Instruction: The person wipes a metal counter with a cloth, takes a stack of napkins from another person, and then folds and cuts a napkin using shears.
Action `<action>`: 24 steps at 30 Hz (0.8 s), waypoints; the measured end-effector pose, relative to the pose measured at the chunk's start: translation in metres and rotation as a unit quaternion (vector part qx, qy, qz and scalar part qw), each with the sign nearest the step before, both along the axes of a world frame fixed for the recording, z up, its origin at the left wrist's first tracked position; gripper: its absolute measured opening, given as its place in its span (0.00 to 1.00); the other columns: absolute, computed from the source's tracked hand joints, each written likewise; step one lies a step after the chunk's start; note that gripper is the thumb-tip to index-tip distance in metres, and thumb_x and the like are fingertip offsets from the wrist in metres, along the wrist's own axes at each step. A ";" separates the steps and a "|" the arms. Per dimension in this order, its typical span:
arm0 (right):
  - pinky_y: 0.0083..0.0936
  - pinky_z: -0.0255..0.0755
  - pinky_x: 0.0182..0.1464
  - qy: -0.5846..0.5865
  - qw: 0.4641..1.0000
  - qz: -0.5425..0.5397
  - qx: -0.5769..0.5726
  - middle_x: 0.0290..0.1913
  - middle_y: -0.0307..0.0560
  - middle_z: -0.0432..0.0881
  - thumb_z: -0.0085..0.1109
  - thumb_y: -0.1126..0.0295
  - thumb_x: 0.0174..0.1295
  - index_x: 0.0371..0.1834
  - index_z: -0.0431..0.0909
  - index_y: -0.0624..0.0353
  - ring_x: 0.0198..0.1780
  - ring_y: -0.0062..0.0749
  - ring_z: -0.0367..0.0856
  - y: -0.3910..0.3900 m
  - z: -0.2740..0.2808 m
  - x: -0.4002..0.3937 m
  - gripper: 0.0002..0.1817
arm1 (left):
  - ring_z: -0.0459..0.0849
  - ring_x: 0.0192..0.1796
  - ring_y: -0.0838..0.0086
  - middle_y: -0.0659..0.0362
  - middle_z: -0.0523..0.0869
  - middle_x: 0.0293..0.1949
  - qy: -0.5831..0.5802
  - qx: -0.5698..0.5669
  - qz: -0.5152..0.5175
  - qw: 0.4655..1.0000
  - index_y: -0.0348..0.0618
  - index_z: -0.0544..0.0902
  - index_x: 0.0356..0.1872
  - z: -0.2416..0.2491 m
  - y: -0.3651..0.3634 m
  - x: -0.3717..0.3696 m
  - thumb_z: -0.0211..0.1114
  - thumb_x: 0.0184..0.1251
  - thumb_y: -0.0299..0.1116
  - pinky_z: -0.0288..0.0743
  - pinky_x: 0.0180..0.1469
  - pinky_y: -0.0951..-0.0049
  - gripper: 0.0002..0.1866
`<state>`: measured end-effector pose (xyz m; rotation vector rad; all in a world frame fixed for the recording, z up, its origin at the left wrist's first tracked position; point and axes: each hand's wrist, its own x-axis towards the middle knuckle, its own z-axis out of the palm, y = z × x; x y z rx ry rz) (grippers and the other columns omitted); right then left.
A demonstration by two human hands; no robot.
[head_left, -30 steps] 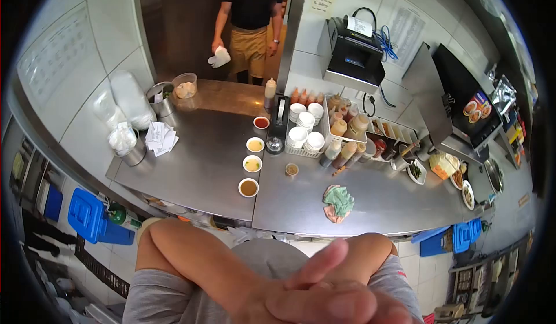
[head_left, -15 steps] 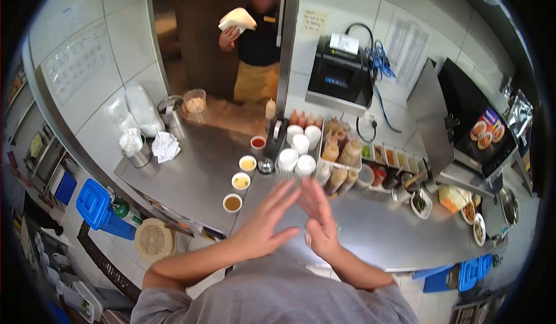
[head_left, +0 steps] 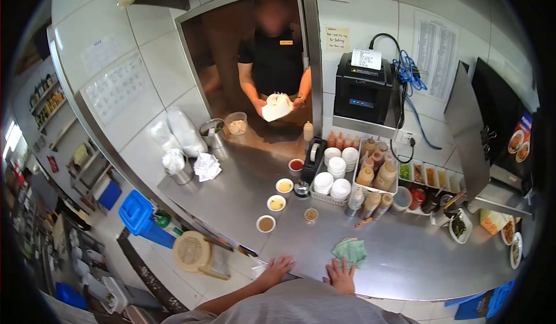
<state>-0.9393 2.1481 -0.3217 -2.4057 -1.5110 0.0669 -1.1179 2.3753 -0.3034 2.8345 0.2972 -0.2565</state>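
My left hand (head_left: 278, 269) lies on the front edge of the steel counter (head_left: 405, 260), fingers spread and holding nothing. Farther right, my right hand (head_left: 340, 276) rests at the same edge with its fingers apart, touching or just below a crumpled green cloth (head_left: 350, 252). Beyond my hands stand small white cups of sauce: a brown one (head_left: 266, 224), a yellow one with green bits (head_left: 276, 203), a yellow one (head_left: 284, 186) and a red one (head_left: 296, 165). A small clear cup (head_left: 311, 214) stands to their right.
A person (head_left: 275, 63) stands behind the pass-through opening, holding something white. A basket (head_left: 329, 199) carries stacked white cups, beside sauce bottles (head_left: 385, 176). A printer (head_left: 364, 92) hangs above. At the left are a stool (head_left: 193, 251) and a blue bin (head_left: 136, 213).
My hands have come down from the air in front of me and moved apart onto the counter edge. The person beyond has lowered the white item. The view has shifted.
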 end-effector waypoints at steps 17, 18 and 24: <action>0.68 0.40 0.68 -0.006 0.999 0.003 0.044 0.67 0.43 0.67 0.53 0.46 0.62 0.58 0.75 0.46 0.73 0.53 0.52 -0.003 -0.015 0.009 0.25 | 0.48 0.77 0.60 0.58 0.47 0.77 -0.045 0.230 -0.055 0.970 0.60 0.51 0.75 -0.049 0.006 0.004 0.48 0.71 0.37 0.50 0.69 0.37 0.32; 0.68 0.40 0.68 -0.008 0.999 0.004 0.046 0.67 0.43 0.67 0.53 0.46 0.62 0.58 0.75 0.46 0.73 0.53 0.52 -0.004 -0.014 0.009 0.25 | 0.48 0.77 0.60 0.59 0.47 0.77 -0.065 0.207 -0.047 0.975 0.61 0.51 0.75 -0.051 0.006 0.003 0.48 0.70 0.35 0.51 0.68 0.37 0.32; 0.67 0.42 0.68 -0.014 0.998 0.003 0.054 0.66 0.42 0.68 0.54 0.47 0.62 0.57 0.75 0.44 0.72 0.52 0.53 -0.005 -0.013 0.011 0.24 | 0.47 0.77 0.60 0.59 0.48 0.76 -0.082 0.164 -0.033 0.983 0.61 0.51 0.75 -0.042 0.002 0.005 0.49 0.69 0.32 0.53 0.68 0.38 0.33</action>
